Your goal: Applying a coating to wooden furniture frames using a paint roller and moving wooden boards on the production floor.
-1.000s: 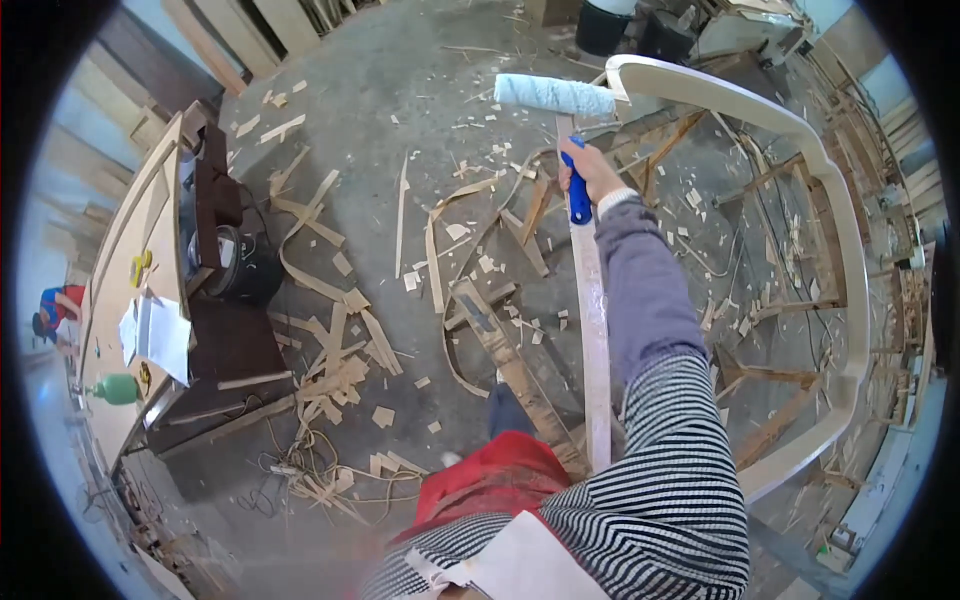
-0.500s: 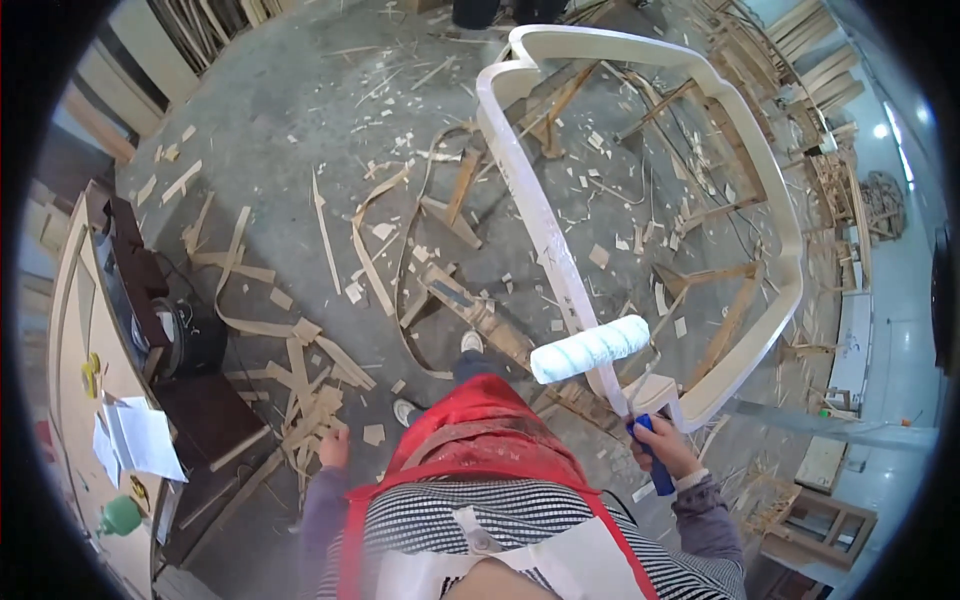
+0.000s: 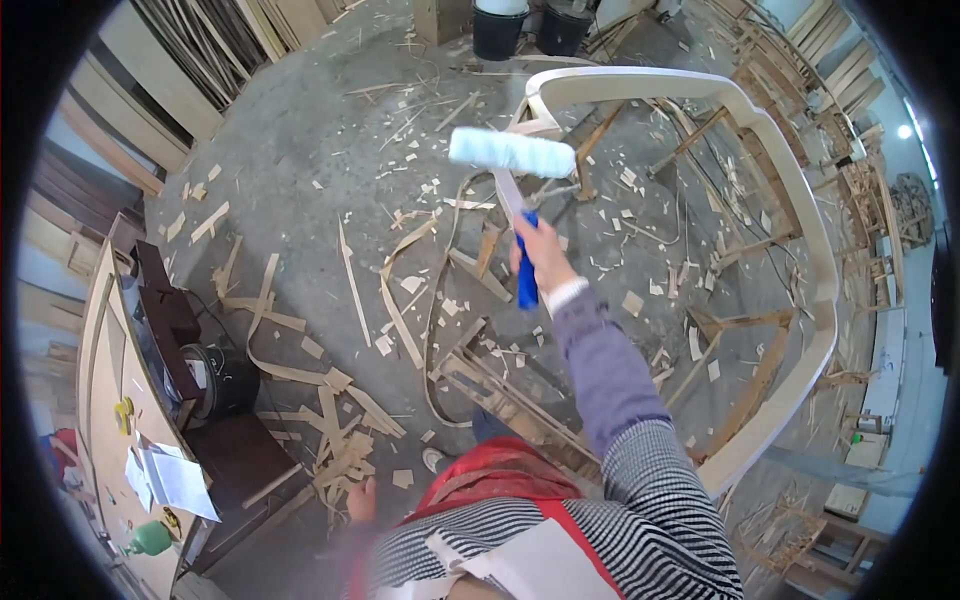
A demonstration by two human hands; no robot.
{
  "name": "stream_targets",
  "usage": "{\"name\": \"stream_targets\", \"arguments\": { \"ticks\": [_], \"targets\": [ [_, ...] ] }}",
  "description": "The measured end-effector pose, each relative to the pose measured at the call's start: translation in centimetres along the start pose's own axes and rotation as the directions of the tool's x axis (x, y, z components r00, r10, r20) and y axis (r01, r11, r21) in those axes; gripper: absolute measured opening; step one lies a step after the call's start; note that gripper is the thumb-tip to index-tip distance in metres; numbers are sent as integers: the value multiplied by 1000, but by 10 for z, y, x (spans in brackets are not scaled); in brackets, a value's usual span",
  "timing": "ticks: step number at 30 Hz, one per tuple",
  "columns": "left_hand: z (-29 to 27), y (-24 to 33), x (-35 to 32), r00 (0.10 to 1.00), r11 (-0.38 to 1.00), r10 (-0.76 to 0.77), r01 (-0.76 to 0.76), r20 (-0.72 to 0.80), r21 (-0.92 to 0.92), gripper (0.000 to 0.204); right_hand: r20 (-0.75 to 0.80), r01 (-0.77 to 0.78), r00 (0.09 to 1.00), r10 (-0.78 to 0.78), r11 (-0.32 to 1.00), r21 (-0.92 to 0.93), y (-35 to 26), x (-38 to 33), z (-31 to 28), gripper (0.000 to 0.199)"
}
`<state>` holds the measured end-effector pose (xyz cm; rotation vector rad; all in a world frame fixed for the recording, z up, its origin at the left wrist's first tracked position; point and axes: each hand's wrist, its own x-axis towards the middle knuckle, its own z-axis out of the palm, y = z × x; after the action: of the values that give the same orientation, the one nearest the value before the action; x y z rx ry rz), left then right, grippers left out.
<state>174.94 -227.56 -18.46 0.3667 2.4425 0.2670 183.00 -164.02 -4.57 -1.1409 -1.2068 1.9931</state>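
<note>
My right hand [image 3: 541, 250] grips the blue handle of a paint roller [image 3: 511, 152], whose pale blue sleeve lies crosswise over the near rail of a large curved pale wooden frame [image 3: 815, 260]. The arm is stretched forward in a grey-purple sleeve. My left hand [image 3: 361, 499] hangs low at my side, blurred, with nothing seen in it. A red apron and striped top fill the bottom of the view.
Wood strips and offcuts [image 3: 330, 440] litter the concrete floor. A workbench [image 3: 110, 400] with papers, a green bottle [image 3: 150, 538] and a dark machine stands at left. Two black buckets [image 3: 498, 30] sit at the top. Stacked wooden frames line the right side.
The roller has swung from low at my right up and forward onto the frame's near rail. My head has turned, shifting the frame rightward in view.
</note>
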Motion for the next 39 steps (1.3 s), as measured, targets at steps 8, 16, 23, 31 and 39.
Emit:
{"name": "stream_targets", "arguments": {
  "ticks": [8,16,23,31,39],
  "targets": [
    [1,-34,-41,934,953,-274,231,230,198,49,-151,61,987,-61,998,-3,-36,107,3,28],
    [-30,-5,-67,902,912,-409,408,139,38,51,-78,85,992,-100,980,-180,-66,182,-23,26],
    [-36,-11,-80,849,855,-518,509,109,98,52,-35,51,998,-51,999,-12,-94,270,-48,24],
    [-2,-28,-13,971,971,-224,215,82,105,51,-55,21,998,-33,980,-196,-49,60,4,30],
    [-12,-15,-18,952,952,-305,305,-38,-8,52,5,-9,1000,11,961,-278,-35,50,-4,26]
  ]
}}
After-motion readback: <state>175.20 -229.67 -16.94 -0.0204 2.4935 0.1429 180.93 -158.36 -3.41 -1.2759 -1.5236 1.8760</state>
